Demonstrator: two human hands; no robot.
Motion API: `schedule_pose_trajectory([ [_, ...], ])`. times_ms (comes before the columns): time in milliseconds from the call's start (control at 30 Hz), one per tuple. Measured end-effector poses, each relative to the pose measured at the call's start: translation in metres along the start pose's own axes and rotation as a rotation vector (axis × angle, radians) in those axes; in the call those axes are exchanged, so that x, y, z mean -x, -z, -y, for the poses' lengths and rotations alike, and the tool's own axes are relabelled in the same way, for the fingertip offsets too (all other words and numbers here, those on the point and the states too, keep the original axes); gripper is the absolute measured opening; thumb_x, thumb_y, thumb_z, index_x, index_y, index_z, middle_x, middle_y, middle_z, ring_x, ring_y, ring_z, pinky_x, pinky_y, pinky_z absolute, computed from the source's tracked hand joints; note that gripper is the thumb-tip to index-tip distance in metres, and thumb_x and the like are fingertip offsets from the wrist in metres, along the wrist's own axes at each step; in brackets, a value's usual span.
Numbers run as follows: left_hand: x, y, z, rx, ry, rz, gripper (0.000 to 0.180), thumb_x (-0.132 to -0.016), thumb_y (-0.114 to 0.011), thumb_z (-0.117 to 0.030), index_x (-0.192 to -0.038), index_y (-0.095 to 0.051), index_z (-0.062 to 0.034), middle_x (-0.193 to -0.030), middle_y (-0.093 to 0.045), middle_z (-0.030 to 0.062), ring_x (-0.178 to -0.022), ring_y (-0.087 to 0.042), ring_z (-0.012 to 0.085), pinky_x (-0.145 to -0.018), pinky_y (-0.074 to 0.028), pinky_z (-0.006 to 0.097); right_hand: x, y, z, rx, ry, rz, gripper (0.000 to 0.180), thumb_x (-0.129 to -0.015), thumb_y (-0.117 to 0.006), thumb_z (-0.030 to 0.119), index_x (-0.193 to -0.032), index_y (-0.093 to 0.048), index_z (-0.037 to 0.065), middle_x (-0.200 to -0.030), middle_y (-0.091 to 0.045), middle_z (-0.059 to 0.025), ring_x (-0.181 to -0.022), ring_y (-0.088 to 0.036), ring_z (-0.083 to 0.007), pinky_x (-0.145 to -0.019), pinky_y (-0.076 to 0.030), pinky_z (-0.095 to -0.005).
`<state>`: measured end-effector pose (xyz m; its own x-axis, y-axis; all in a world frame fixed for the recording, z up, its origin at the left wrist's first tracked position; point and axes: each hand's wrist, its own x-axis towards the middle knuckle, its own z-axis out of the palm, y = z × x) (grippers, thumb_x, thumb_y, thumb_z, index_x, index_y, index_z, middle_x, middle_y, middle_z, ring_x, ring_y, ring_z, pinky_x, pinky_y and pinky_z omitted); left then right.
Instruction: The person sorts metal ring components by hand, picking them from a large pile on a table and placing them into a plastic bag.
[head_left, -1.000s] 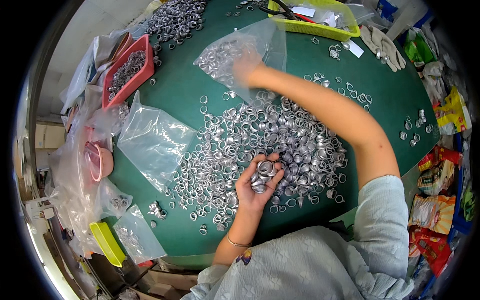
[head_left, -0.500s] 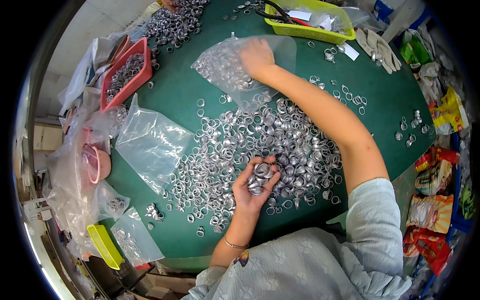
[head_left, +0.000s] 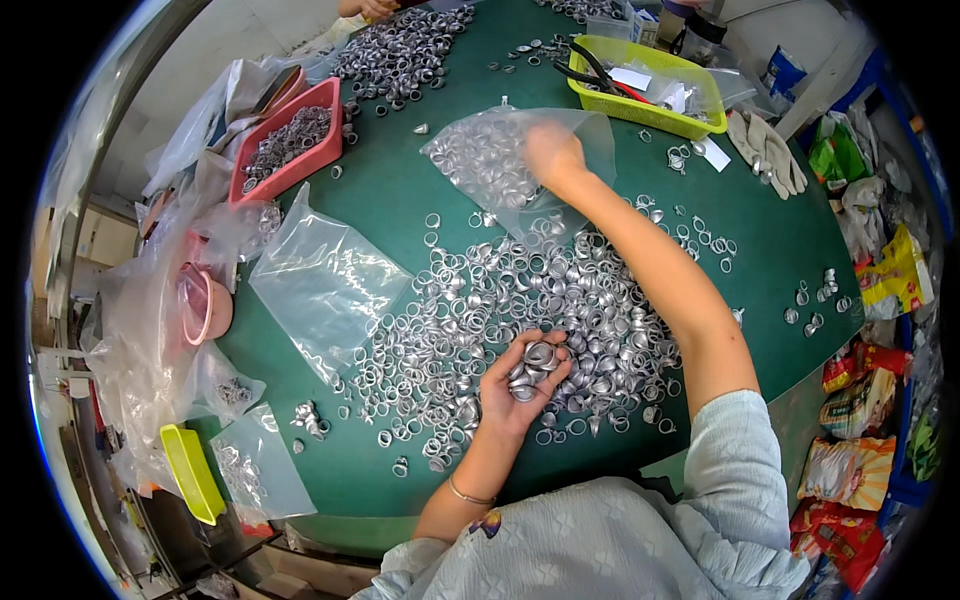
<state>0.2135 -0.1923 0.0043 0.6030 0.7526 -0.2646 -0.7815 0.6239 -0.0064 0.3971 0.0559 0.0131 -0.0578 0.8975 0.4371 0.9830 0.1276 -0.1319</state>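
My left hand [head_left: 507, 397] is curled, palm up, around several silver-grey metal rings [head_left: 538, 358] above the near edge of a wide heap. That heap of loose metal rings [head_left: 440, 325] spreads over the green table. Farther off, my right hand [head_left: 556, 154] is at a clear plastic bag [head_left: 590, 130] partly filled with similar rings; motion smears its fingers, so I cannot see whether they hold anything. The bag lies flat beyond the heap, its near part over some rings.
A flat clear bag [head_left: 325, 275] lies left of the heap. Around it are a red tray of rings [head_left: 334, 125], a pink cup [head_left: 215, 310] and a yellow-green tray [head_left: 190, 475]. Pliers lie in a yellow basket [head_left: 690, 128] near gloves [head_left: 765, 155]. Another person's hand [head_left: 378, 8] shows at the far edge.
The whole view has shifted slightly. My left hand still cups its rings, and my right hand stays at the bag of rings, now more blurred.
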Motion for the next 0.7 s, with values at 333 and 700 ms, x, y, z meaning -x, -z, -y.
schedule_pose_trajectory([
  [333, 0.0, 0.004, -0.002, 0.029, -0.006, 0.098, 0.036, -0.088, -0.047, -0.019, -0.119, -0.049, -0.0005, -0.123, -0.047, 0.0235, -0.101, -0.055, 0.0333, -0.087, -0.048, 0.042, 0.081, 0.113, 0.004, -1.444, -0.463, 0.594, 0.012, -0.082, -0.06, 0.012, -0.085, -0.063, 0.001, -0.07, -0.065, -0.0077, -0.053, -0.056, -0.0078, -0.043, -0.039, -0.0177],
  [700, 0.0, -0.014, 0.005, -0.007, -0.099, 0.008, 0.041, -0.091, -0.042, -0.026, -0.13, -0.041, -0.0119, -0.135, -0.038, 0.0143, -0.125, -0.035, 0.0352, -0.102, -0.033, 0.047, 0.142, 0.148, 0.035, -1.073, 0.069, 0.689, 0.017, -0.08, -0.058, 0.009, -0.094, -0.06, -0.001, -0.078, -0.064, -0.0066, -0.068, -0.058, -0.0104, -0.064, -0.046, -0.0244],
])
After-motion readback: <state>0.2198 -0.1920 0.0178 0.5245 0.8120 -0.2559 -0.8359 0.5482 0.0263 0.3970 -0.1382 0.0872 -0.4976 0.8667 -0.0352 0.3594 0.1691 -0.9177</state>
